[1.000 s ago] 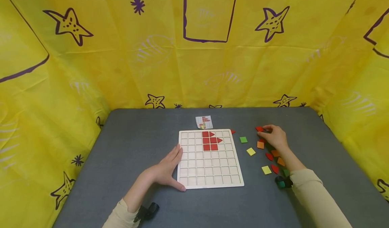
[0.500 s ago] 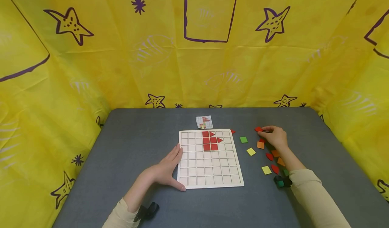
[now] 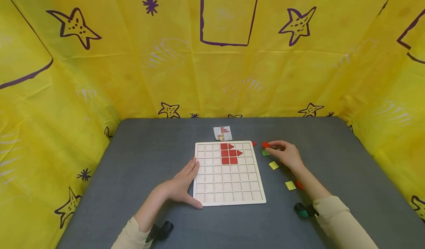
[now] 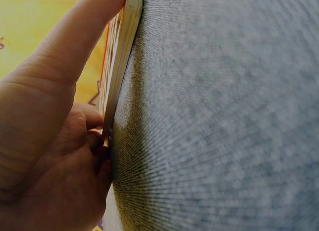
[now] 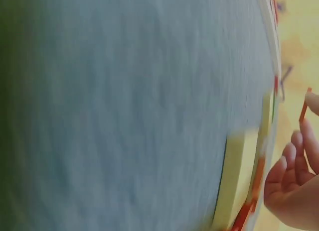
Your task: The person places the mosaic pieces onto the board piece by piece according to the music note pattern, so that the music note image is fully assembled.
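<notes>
My left hand (image 3: 180,185) rests against the left side of a white grid board (image 3: 229,186), its thumb at the near left corner. In the left wrist view, the thumb and fingers touch the board's edge (image 4: 122,66). Several red tiles (image 3: 225,153), squares and two triangles, form a shape in the upper part of the grid. To the right of the board, my right hand (image 3: 288,156) pinches a red square tile (image 3: 265,144) between thumb and fingertips. The right wrist view shows this tile (image 5: 305,105) edge-on, raised off the table.
A small printed pattern card (image 3: 222,133) lies behind the board. A red tile (image 3: 254,144) pokes out by its far right corner. Green (image 3: 265,152) and yellow (image 3: 273,165) tiles lie to the right; another yellow one (image 3: 290,185) is nearer. The right arm hides more pieces.
My right hand has moved left toward the board, carrying the red square tile from the scattered pieces to above the green tile. The left hand and board have stayed still.
</notes>
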The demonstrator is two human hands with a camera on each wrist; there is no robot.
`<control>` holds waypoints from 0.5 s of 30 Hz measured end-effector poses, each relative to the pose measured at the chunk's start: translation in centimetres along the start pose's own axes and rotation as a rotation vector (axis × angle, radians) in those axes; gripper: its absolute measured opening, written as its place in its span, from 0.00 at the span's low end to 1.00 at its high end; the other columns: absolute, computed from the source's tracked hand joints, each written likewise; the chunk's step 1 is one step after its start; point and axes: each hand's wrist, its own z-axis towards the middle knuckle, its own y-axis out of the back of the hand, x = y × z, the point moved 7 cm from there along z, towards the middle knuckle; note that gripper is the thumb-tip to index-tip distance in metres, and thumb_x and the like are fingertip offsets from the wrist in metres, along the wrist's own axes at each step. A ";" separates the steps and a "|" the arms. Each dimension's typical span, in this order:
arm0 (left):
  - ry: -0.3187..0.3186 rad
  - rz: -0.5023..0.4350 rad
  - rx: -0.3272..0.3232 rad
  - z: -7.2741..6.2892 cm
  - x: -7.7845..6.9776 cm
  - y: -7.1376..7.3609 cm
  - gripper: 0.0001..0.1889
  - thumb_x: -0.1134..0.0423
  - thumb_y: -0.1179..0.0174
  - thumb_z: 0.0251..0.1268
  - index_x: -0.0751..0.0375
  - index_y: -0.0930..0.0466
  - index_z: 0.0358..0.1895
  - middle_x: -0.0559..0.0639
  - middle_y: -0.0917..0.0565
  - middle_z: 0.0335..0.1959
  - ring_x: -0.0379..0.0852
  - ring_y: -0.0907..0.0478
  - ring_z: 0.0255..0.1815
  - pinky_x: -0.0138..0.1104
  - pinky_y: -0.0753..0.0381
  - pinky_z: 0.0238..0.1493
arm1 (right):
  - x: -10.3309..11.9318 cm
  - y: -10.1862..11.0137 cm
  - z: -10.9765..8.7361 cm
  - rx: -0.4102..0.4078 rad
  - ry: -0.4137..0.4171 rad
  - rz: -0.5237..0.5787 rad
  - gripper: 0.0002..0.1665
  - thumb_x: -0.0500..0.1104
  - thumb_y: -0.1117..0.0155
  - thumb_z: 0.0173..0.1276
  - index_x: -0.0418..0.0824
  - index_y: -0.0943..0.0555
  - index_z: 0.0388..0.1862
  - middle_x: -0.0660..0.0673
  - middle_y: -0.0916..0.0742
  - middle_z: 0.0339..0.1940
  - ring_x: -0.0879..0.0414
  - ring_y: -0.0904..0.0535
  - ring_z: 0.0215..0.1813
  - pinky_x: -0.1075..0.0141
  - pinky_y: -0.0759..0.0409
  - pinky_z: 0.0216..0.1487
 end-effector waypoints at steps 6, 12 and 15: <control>0.006 0.006 0.002 0.0 0.1 0.0 0.71 0.35 0.25 0.39 0.70 0.62 0.77 0.64 0.66 0.79 0.58 0.67 0.79 0.54 0.51 0.72 | 2.7 -2.8 -1.1 0.060 0.148 -0.025 0.22 0.53 0.25 0.58 0.43 0.14 0.47 0.44 0.18 0.42 0.51 0.26 0.40 0.61 0.27 0.38; 0.014 0.011 0.007 0.0 0.1 0.0 0.71 0.35 0.25 0.39 0.70 0.63 0.77 0.64 0.67 0.79 0.58 0.68 0.79 0.54 0.51 0.72 | 4.8 -5.3 -1.8 0.136 0.306 -0.110 0.17 0.48 0.24 0.57 0.45 0.13 0.44 0.48 0.15 0.43 0.51 0.25 0.44 0.56 0.27 0.47; 0.012 0.006 0.007 0.0 0.0 0.0 0.71 0.35 0.25 0.39 0.70 0.62 0.77 0.64 0.66 0.78 0.58 0.67 0.78 0.54 0.51 0.72 | 5.3 -6.0 -1.8 0.171 0.341 -0.157 0.17 0.49 0.24 0.57 0.46 0.13 0.45 0.49 0.15 0.43 0.51 0.27 0.45 0.55 0.29 0.47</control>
